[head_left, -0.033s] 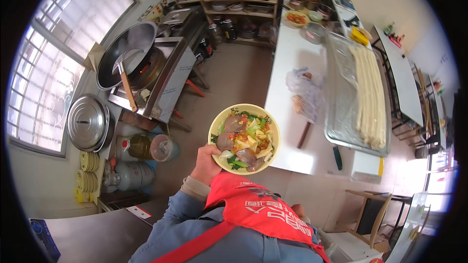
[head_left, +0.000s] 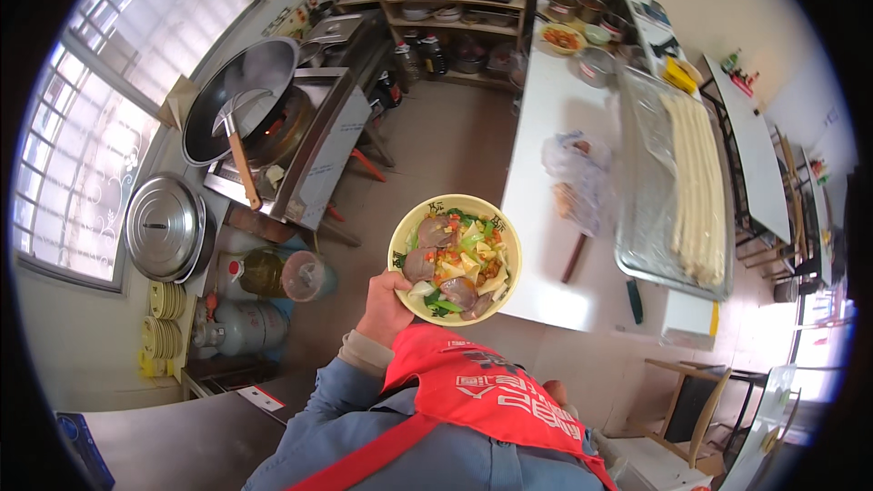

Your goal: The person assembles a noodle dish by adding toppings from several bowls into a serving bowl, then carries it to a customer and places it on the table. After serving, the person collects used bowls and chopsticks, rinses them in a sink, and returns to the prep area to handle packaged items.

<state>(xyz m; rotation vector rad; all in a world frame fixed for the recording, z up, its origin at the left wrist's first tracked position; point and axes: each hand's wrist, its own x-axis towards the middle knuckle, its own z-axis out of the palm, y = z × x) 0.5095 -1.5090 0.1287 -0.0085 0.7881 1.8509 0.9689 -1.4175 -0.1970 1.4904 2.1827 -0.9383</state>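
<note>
My left hand [head_left: 386, 309] grips the near-left rim of a pale yellow bowl [head_left: 396, 235], thumb on the rim, holding it level in front of my red apron [head_left: 473, 386]. In the bowl lie wide flat noodles, dark round slices of meat [head_left: 419, 265], green leafy vegetables [head_left: 446, 307] and bits of red and orange topping. Only a small part of my right hand [head_left: 555, 393] shows beside the apron at waist height. Its fingers are hidden.
At the left, a wok [head_left: 205, 64] with a wooden-handled ladle [head_left: 241, 164] rests tilted over a stove. Below stand a lidded pot [head_left: 162, 229] and a gas cylinder [head_left: 255, 327]. On the right, a white table [head_left: 536, 255] bears a plastic bag [head_left: 582, 168] and a metal tray of long dough strips [head_left: 696, 191].
The view has turned slightly, so the table and tray sit a little farther right. My left hand still holds the bowl in the same place before me.
</note>
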